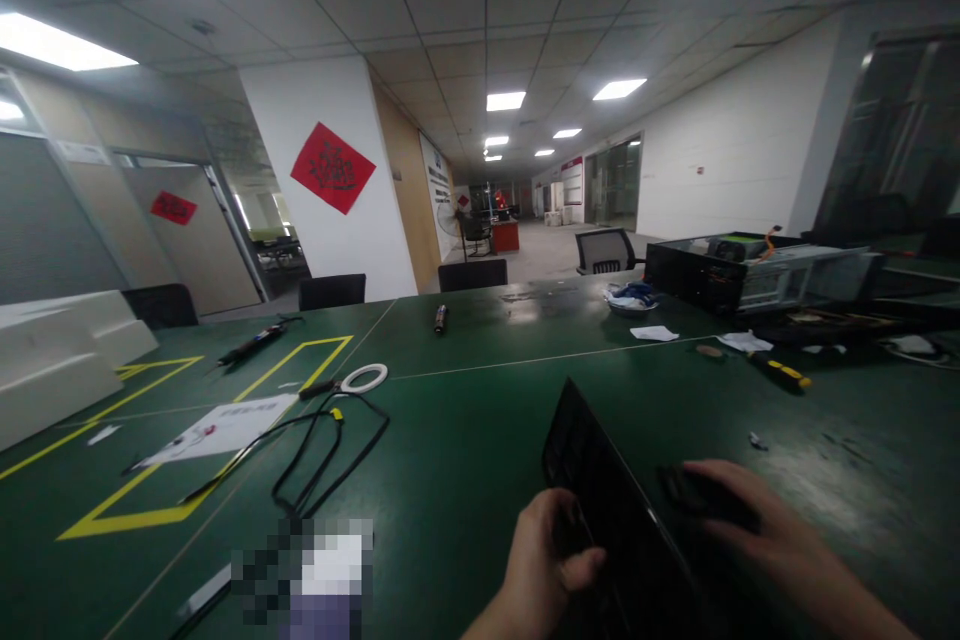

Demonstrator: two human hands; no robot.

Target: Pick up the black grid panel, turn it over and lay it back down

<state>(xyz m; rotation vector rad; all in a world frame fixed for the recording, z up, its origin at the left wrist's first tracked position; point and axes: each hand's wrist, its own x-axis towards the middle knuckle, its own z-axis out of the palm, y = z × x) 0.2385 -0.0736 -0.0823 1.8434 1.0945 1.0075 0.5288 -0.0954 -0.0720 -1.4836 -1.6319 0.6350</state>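
Note:
My left hand grips the near left edge of a black keyboard, thumb and fingers closed on it. The keyboard stands tilted on its edge above the green table, its far corner pointing away from me. Faint key-like shapes show on its dark left face. To the right of it, my right hand is closed around a small black mouse-shaped object. That object is dark and blurred, so its details cannot be made out.
Black cable loops lie left on the green table, by a white tape roll and printed paper. An opened computer case stands back right, near a yellow-black screwdriver and a bowl. White foam sits left.

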